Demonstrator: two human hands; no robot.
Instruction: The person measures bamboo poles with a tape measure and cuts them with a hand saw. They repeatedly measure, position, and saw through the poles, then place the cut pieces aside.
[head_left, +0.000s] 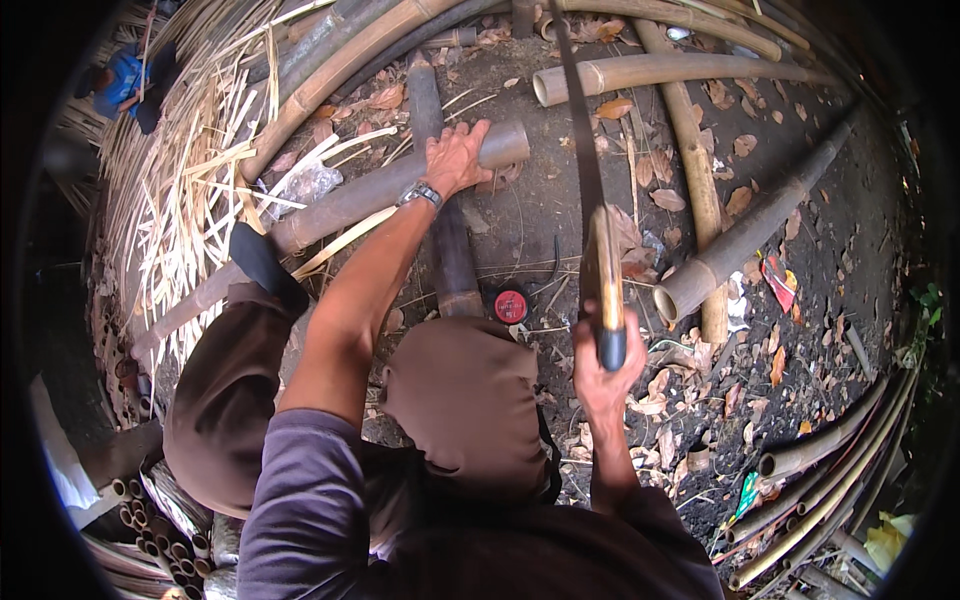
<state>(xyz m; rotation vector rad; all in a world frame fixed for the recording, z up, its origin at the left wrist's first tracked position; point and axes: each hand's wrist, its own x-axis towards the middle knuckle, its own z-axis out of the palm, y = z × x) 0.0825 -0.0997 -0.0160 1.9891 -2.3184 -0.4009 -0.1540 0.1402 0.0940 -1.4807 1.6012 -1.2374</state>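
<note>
A thick grey-brown bamboo pole (345,205) slants from lower left up to its cut end near the middle. My left hand (458,160), with a watch on the wrist, wraps over the pole close to that end. Beneath, a darker bamboo piece (455,262) lies crosswise. My right hand (603,365) is closed round the wooden handle of a handsaw (608,260). The saw's long dark blade points away from me, to the right of the pole's end and apart from it. My foot in a dark shoe or sock rests against the pole on the left.
Pale bamboo strips (205,210) are heaped at left. A round red object (510,307) lies before my knee. Bamboo poles (765,215) rest at right, with thinner poles (830,480) bundled lower right. Dry leaves cover the soil. Another person (125,80) is at far upper left.
</note>
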